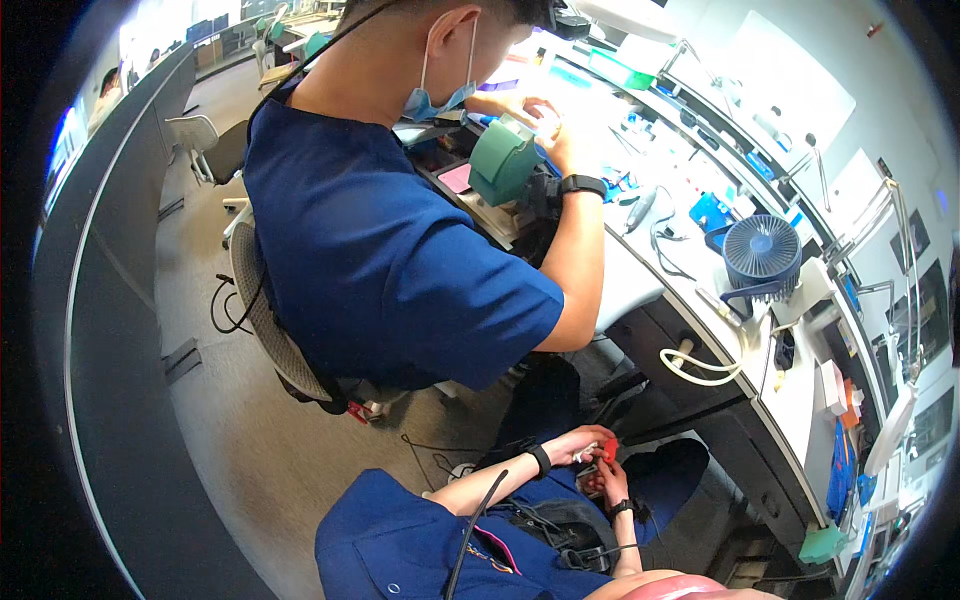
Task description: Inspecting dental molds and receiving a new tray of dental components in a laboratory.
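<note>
**Red piece being worked in the lap**

Red and small, the piece (pixel 609 449) is sitting between both hands, low over the lap, below the bench (pixel 790 400) edge. The left hand (pixel 578 446) is pinching it from the left; the right hand (pixel 607 483) is cupping a darker part beneath, fingers curled around it. A co-worker (pixel 390 220) is bending over the bench close by. With the grip this slight, the piece could slip and be dropping to the floor (pixel 260 460); a nudge from the co-worker's chair (pixel 265 320) might be causing it.
</note>
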`<state>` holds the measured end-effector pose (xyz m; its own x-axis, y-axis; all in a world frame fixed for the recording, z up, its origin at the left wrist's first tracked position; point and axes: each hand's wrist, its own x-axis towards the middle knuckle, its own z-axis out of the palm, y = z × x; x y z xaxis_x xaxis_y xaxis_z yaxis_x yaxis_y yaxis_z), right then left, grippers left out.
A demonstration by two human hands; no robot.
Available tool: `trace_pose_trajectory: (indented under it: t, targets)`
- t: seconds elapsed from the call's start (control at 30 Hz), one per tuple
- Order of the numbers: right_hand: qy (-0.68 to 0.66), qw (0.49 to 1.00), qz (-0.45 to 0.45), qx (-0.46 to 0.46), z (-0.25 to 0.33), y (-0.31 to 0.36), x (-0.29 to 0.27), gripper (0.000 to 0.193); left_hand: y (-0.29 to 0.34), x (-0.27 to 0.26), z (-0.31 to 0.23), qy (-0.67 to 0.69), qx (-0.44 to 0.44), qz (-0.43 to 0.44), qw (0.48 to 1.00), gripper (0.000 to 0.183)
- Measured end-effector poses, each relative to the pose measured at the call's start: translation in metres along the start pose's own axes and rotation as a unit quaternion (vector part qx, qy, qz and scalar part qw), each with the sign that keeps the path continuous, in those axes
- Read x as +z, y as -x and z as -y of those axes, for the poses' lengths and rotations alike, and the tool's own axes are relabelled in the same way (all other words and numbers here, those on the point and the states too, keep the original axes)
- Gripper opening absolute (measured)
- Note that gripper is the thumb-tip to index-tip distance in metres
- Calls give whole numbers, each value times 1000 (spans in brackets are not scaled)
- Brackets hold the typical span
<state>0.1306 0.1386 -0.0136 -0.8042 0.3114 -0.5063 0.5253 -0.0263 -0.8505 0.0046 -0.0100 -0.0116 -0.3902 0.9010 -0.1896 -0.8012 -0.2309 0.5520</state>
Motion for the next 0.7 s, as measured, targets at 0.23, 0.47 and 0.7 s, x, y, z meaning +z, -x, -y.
trace_pose_trajectory:
  t: [0.23, 0.47, 0.7]
  targets:
    - [-14, 1000, 13, -20, -8, -6, -4, 30, 2, 2, 0, -55, -3, 1, 999, 25]
    - [-15, 1000, 21, -11, -5, -5, -3, 28, -4, -3, 3, -65, -11, -11, 998, 22]
    - [-35, 999, -8, -39, -2, -4, -2, 31, 0, 0, 0, -31, -2, -10, 999, 22]
